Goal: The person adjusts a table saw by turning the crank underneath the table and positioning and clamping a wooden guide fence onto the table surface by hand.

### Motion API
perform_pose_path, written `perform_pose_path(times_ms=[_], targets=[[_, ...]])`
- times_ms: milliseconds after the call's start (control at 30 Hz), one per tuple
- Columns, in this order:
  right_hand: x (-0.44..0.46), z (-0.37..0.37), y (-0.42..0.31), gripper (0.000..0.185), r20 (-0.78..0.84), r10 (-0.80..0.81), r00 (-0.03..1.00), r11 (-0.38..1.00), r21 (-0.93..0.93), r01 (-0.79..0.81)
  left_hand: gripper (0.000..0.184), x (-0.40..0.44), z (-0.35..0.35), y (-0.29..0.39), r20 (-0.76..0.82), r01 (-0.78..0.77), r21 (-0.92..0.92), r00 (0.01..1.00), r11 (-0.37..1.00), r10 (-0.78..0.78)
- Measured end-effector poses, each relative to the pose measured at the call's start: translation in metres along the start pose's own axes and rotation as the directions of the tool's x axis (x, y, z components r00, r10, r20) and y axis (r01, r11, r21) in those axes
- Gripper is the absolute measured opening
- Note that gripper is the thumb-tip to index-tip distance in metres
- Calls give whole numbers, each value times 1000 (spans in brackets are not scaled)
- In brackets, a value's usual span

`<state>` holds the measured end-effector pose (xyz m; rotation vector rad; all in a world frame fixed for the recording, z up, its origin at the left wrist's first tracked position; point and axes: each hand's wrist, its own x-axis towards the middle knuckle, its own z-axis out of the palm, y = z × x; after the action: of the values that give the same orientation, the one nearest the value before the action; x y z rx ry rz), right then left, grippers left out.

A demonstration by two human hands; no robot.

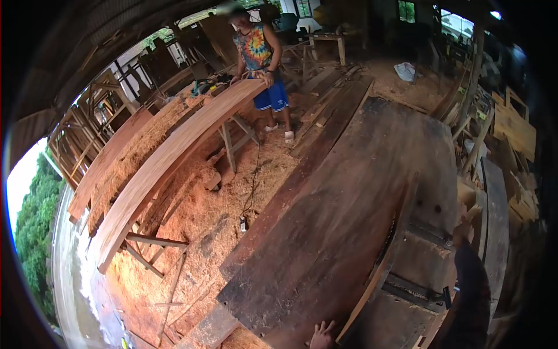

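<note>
My left hand (322, 336) is at the bottom edge of the view, its fingers spread on the dark wooden tabletop (325, 221). It lies just left of the lower end of a long thin wooden strip (378, 273). At the right, my right hand (463, 231) reaches out from a dark sleeve to the right edge of the dark boards; its fingers are too dim to make out. Below it, near the forearm, a tool with a black head (446, 297) rests at the edge of the frame-like wooden piece.
A person (256, 52) stands at the far end of a long pale plank (180, 157) on sawhorses, both hands on it. Wood shavings (215, 244) and a cord cover the floor. Scrap boards (514, 134) are piled at the right.
</note>
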<state>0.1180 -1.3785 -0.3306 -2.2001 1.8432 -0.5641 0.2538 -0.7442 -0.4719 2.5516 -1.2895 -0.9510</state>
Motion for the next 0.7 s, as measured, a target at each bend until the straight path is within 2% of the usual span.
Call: perform_pose_path(times_ms=[33, 67, 100, 167, 200, 267, 300, 333, 367, 400, 433, 467, 500, 533, 567, 633, 667, 700], targets=[[-5, -11, -8, 56, 12, 2, 1000, 996, -88, -1, 74, 6, 9, -8, 61, -56, 70, 997, 996, 52], [-10, -20, -17, 55, 25, 0, 1000, 984, -179, 4, 71, 19, 76, -39, -64, -116, 184, 990, 976, 129], [-3, -9, -4, 55, 33, 4, 999, 983, -185, 2, 71, 14, 61, -33, -54, -115, 181, 990, 977, 127], [8, 10, 27, 58, -21, -82, 996, 982, -170, 77, 69, -1, -5, -6, 239, -41, -9, 970, 999, 42], [5, 9, 32, 59, -36, -107, 994, 980, -170, 100, 69, -3, -11, -5, 252, -41, -11, 967, 999, 42], [-19, -43, -21, 37, 82, -242, 967, 956, -153, 252, 71, 7, -20, -7, 263, -61, 18, 963, 998, 54], [-13, -45, -16, 37, 83, -251, 964, 955, -143, 261, 72, 12, -22, -9, 262, -62, 31, 964, 998, 51], [-7, -45, 4, 43, 192, -450, 872, 850, -208, 484, 73, 7, -22, -9, 275, -56, 37, 960, 998, 44], [12, -46, 22, 48, 310, -626, 716, 674, -247, 696, 74, 4, -21, 0, 277, -45, 24, 960, 999, 36], [34, -21, 55, 56, 435, -584, 685, 712, -131, 690, 86, -2, -37, 2, 298, -66, -7, 952, 998, 65], [55, 2, 84, 63, 552, -532, 643, 759, -25, 650, 86, -15, -58, 5, 308, -45, -13, 950, 999, 47], [38, -5, 71, 62, 355, -695, 626, 604, -185, 775, 74, -23, -94, 21, 215, -130, 145, 972, 981, 97], [27, -24, 60, 61, 171, -841, 514, 423, -386, 820, 68, -28, -105, 33, 81, -166, 141, 984, 976, 156], [24, -27, 49, 56, 194, -763, 617, 553, -299, 778, 61, -33, -115, 44, -53, -202, 146, 976, 968, 211], [17, -36, 36, 50, 170, -761, 625, 573, -273, 772, 60, -34, -118, 46, -229, -218, 8, 950, 976, 214], [-12, -48, -1, 48, 109, -602, 791, 771, -178, 611, 60, -37, -133, 52, -208, -224, -21, 954, 974, 215], [-18, -41, 1, 48, 104, -607, 788, 768, -179, 615, 61, -33, -130, 50, -192, -215, 7, 958, 977, 212], [-29, -29, 3, 49, -251, -542, 802, 839, -211, 501, 63, -32, -130, 49, -174, -207, 37, 962, 978, 210]])
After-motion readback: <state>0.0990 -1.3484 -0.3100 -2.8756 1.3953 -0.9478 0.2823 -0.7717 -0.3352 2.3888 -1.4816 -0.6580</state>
